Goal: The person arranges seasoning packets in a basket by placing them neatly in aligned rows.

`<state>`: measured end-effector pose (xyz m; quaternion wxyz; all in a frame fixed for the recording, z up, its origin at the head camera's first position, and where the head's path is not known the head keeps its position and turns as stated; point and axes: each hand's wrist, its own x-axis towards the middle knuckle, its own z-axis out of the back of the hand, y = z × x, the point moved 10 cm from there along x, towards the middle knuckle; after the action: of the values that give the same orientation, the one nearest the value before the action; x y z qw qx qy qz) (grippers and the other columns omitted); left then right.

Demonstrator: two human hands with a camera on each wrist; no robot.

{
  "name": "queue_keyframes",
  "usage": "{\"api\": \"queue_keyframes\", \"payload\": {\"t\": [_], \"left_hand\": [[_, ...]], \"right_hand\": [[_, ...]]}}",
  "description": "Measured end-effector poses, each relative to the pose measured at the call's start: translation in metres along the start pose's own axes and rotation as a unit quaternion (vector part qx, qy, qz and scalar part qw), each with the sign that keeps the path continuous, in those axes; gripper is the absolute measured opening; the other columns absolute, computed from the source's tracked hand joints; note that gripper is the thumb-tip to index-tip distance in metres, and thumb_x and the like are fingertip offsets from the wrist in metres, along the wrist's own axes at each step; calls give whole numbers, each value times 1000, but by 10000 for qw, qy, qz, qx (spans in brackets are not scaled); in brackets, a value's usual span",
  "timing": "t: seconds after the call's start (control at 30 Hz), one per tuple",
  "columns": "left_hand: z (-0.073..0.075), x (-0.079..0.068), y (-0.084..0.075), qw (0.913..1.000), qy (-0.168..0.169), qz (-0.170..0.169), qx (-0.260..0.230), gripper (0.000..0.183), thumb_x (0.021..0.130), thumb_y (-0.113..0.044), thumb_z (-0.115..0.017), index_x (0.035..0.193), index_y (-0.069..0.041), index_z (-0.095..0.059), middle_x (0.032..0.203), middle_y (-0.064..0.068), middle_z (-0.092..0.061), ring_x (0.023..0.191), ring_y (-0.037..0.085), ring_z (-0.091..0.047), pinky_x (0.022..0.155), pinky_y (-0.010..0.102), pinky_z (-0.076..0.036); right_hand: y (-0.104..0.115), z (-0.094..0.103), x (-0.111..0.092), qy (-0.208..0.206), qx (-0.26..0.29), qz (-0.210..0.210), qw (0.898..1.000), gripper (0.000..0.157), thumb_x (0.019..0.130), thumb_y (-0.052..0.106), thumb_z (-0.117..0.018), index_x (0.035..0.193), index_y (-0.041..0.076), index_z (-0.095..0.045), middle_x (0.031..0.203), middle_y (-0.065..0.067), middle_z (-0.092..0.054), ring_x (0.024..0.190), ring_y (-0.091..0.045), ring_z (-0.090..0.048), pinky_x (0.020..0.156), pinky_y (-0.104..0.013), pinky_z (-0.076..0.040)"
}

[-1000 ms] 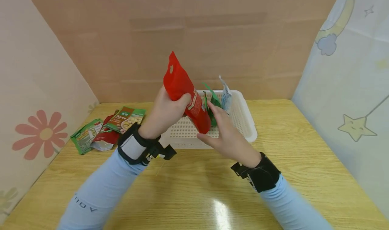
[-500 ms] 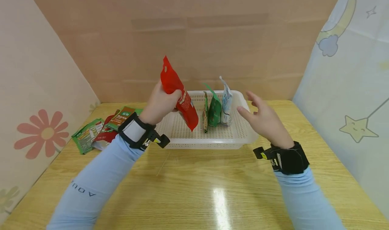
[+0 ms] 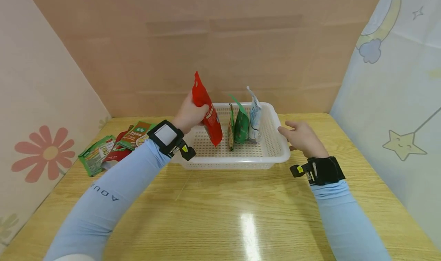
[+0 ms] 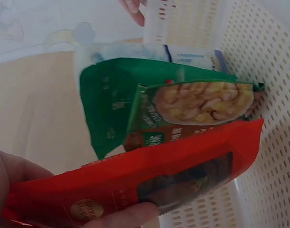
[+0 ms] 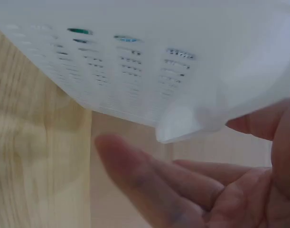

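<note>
My left hand point(image 3: 190, 115) grips a red pouch point(image 3: 211, 125) by its upper part. The pouch leans to the left, its lower end down in the white plastic basket point(image 3: 231, 160). A dark printed window shows on the pouch in the left wrist view. Beside it in the basket stand a thin green-and-brown packet point(image 3: 231, 129), a green pouch point(image 3: 242, 125) and a white-and-blue pouch point(image 3: 255, 119). My right hand point(image 3: 304, 140) is at the basket's right rim, thumb at the edge and fingers point(image 5: 149, 180) stretched out below it, not curled round it.
Several red and green packets point(image 3: 136, 134) lie in an overlapping pile on the wooden table point(image 3: 220, 207), left of the basket. A brown backdrop point(image 3: 220, 54) rises behind, with patterned panels point(image 3: 392, 108) at both sides.
My right hand has left the red pouch's lower end and moved right to the basket's rim. The pouch, still in my left hand, has moved left and lower and stands more upright.
</note>
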<state>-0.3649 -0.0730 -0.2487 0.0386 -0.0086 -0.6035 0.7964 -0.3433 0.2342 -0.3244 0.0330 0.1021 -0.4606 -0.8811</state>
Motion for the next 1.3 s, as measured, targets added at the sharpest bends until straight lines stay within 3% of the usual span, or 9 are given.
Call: {"api": "queue_keyframes", "payload": {"t": [0.27,0.43,0.6,0.77,0.97,1.13,1.3], "left_hand": [[-21,22,14,9990,276,239,-241,66,97,-1,-52,154,-14,-23,140,19,-44,122,41,-49,77,63,-53],[-31,30,23,9991,268,322,94,68,98,-4,-51,156,-17,-17,142,18,-43,117,39,-53,75,56,-56],[-38,32,30,9973,220,426,559,70,100,-9,-51,158,-16,-13,146,19,-42,117,36,-54,83,53,-55],[-42,34,34,9970,208,436,611,71,100,-11,-53,157,-14,-13,149,17,-41,123,36,-51,94,56,-49],[-45,34,47,9936,444,933,464,68,99,-15,-54,156,-9,-18,144,19,-46,120,35,-53,96,53,-49],[-54,26,63,9825,995,1494,495,50,98,-14,-54,143,-2,-35,135,20,-51,115,37,-52,99,60,-43],[-63,24,77,9729,1281,1925,55,46,98,-8,-53,140,-2,-37,136,21,-50,114,38,-50,102,55,-41]], "right_hand": [[-10,-8,4,205,162,-64,9996,57,104,30,-50,147,-5,-40,125,-29,-58,99,-33,-66,71,-43,-59],[-9,-11,3,185,136,-62,9997,57,104,30,-50,146,-6,-41,124,-29,-59,94,-30,-67,69,-43,-60],[-6,-13,2,180,161,-63,9997,56,104,30,-50,146,-7,-41,123,-29,-59,94,-31,-68,70,-44,-59],[-3,-15,2,198,214,-81,9995,55,104,30,-50,145,-6,-42,123,-29,-59,94,-31,-68,71,-45,-59],[-3,-16,3,214,215,-66,9995,55,103,29,-50,145,-6,-42,123,-29,-59,94,-31,-68,71,-45,-59],[-4,-16,3,235,211,-71,9995,55,104,29,-50,146,-6,-42,123,-29,-59,93,-31,-68,70,-45,-59],[-4,-19,2,265,217,-79,9994,55,104,29,-50,145,-6,-42,123,-29,-59,93,-31,-68,70,-45,-59]]}}
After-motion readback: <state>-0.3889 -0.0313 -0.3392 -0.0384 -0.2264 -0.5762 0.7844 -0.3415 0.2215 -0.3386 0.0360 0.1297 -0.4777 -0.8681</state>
